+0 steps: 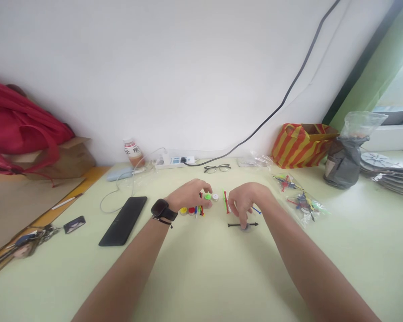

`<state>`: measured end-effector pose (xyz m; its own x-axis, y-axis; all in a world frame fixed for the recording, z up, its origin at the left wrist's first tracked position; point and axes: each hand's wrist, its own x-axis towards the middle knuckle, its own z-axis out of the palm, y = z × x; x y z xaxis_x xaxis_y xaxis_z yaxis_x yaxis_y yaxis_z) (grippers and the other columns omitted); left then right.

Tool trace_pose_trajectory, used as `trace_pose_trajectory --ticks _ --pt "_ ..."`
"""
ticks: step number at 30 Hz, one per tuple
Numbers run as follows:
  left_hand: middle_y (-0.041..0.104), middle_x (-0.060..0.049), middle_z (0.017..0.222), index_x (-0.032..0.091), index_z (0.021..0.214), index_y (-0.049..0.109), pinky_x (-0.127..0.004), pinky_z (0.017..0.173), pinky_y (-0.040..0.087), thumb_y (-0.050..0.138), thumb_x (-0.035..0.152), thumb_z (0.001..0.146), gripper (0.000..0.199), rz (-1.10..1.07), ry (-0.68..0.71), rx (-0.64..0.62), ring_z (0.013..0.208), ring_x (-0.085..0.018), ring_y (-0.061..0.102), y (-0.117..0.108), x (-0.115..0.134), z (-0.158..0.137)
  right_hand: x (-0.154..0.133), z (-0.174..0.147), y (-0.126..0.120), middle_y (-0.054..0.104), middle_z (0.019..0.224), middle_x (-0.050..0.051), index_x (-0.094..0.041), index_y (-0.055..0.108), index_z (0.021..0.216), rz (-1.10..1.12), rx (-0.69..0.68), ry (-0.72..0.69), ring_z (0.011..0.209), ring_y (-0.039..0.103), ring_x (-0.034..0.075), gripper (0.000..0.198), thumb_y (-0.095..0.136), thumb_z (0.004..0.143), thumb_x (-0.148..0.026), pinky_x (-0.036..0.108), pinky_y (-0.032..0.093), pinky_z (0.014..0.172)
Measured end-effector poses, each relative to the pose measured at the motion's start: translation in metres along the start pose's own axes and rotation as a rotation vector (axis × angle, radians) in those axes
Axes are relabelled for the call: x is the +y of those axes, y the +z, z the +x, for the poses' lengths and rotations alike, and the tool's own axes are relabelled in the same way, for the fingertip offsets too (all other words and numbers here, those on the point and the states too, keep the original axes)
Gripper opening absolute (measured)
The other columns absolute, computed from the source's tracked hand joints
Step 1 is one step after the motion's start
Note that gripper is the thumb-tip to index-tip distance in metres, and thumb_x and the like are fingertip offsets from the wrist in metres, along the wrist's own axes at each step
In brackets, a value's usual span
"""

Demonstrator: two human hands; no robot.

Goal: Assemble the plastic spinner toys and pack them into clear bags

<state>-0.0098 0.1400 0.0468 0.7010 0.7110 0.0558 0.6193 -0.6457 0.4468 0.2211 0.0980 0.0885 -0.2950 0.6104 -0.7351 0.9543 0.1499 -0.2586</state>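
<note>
While my right hand [242, 208] bends down over the tabletop [201, 277], one of its fingers points straight down onto a small greyish disc [245, 228] beside the shaft of a black arrow [235, 225], which lies crosswise just in front of me. My other fingers on that side are curled, and I can't make out whether they grip anything. A red arrow [226, 201] lies just left of this hand, with green showing along it, and a blue arrow [256, 210] shows partly beyond my wrist.

My left hand [206, 197] is held with thumb and fingers spread apart, curved around a green cap [207, 197]; a white cap [215, 197] sits just right of it. Below that palm are a yellow cap [183, 210], a red cap [191, 210] and a small cluster of coloured arrows [201, 211], partly hidden by my hand.

A black phone [123, 221] lies well to the left, eyeglasses [217, 168] rest farther back near the wall, and clear bags [302, 203] of coloured parts lie to the right.
</note>
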Motion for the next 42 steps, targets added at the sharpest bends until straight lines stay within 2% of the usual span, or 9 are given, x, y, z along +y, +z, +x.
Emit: trace_pose_trajectory --ticks 4,8,12,15,17,23,26,29,42 --pt "0.076 -0.008 0.106 0.023 0.103 0.077 -0.033 0.078 0.051 0.073 0.056 0.083 0.039 -0.009 0.050 0.093 0.096 -0.026 0.067 -0.012 0.011 -0.002 -0.012 0.009 0.005 0.072 0.074 0.004 -0.020 0.070 0.064 -0.070 -0.019 0.040 0.072 0.065 0.023 0.028 0.089 0.042 -0.021 0.029 0.047 0.056" --pt "0.077 -0.006 0.092 0.022 0.092 0.077 -0.030 0.068 0.050 0.067 0.049 0.090 0.030 -0.051 0.067 0.155 0.078 -0.020 0.065 -0.032 0.026 -0.007 -0.002 0.001 -0.001 0.075 0.083 0.002 -0.022 0.076 0.075 -0.043 0.072 -0.122 0.075 0.066 0.020 0.021 0.083 0.055 -0.023 0.025 0.045 0.056" --pt "0.075 -0.004 0.081 0.021 0.092 0.076 -0.027 0.063 0.051 0.071 0.048 0.089 0.028 -0.133 0.114 0.165 0.073 -0.017 0.067 -0.042 0.043 -0.011 0.010 -0.013 -0.012 0.077 0.095 0.003 -0.023 0.077 0.105 0.186 0.436 -0.311 0.081 0.068 0.019 0.032 0.075 0.074 -0.029 0.026 0.046 0.063" --pt "0.077 -0.005 0.098 0.022 0.117 0.071 -0.027 0.070 0.056 0.079 0.048 0.082 0.044 -0.227 0.124 0.183 0.083 -0.019 0.072 -0.034 0.054 -0.008 0.006 -0.012 -0.014 0.076 0.096 0.005 -0.019 0.073 0.109 0.398 0.741 -0.297 0.083 0.067 0.019 0.029 0.070 0.081 -0.026 0.026 0.046 0.066" --pt "0.076 -0.006 0.103 0.023 0.127 0.066 -0.030 0.076 0.059 0.079 0.046 0.082 0.052 -0.239 0.117 0.259 0.087 -0.020 0.072 -0.024 0.058 -0.004 -0.001 -0.006 -0.013 0.075 0.093 0.006 -0.017 0.072 0.105 0.499 0.825 -0.310 0.080 0.066 0.019 0.024 0.069 0.083 -0.026 0.025 0.046 0.064" --pt "0.078 -0.005 0.097 0.018 0.103 0.071 -0.032 0.086 0.062 0.065 0.025 0.091 0.015 -0.286 0.121 0.433 0.087 -0.018 0.074 -0.013 0.046 0.004 -0.007 0.008 -0.012 0.074 0.102 0.009 -0.018 0.067 0.110 0.791 0.832 -0.414 0.083 0.066 0.017 0.029 0.068 0.091 -0.039 0.026 0.051 0.068" --pt "0.079 -0.006 0.096 0.017 0.100 0.073 -0.031 0.086 0.063 0.065 0.025 0.090 0.016 -0.366 0.098 0.433 0.086 -0.018 0.075 -0.018 0.038 0.004 0.001 0.016 -0.011 0.072 0.105 0.011 -0.016 0.068 0.106 0.919 0.669 -0.464 0.082 0.064 0.015 0.028 0.063 0.094 -0.041 0.026 0.053 0.071" --pt "0.080 -0.005 0.096 0.017 0.098 0.076 -0.030 0.086 0.064 0.067 0.025 0.088 0.015 -0.413 0.101 0.426 0.086 -0.018 0.077 -0.018 0.035 0.004 0.007 0.025 -0.009 0.071 0.089 0.007 -0.015 0.070 0.095 0.979 0.529 -0.621 0.077 0.063 0.013 0.016 0.069 0.088 -0.029 0.025 0.052 0.072" --pt "0.079 -0.002 0.090 0.018 0.098 0.079 -0.024 0.079 0.062 0.063 0.017 0.085 0.020 -0.400 0.161 0.333 0.080 -0.016 0.076 -0.008 0.036 0.007 0.010 0.025 -0.006 0.076 0.081 0.007 -0.017 0.064 0.086 0.943 0.484 -0.607 0.075 0.073 0.017 0.010 0.066 0.077 -0.013 0.030 0.061 0.077"
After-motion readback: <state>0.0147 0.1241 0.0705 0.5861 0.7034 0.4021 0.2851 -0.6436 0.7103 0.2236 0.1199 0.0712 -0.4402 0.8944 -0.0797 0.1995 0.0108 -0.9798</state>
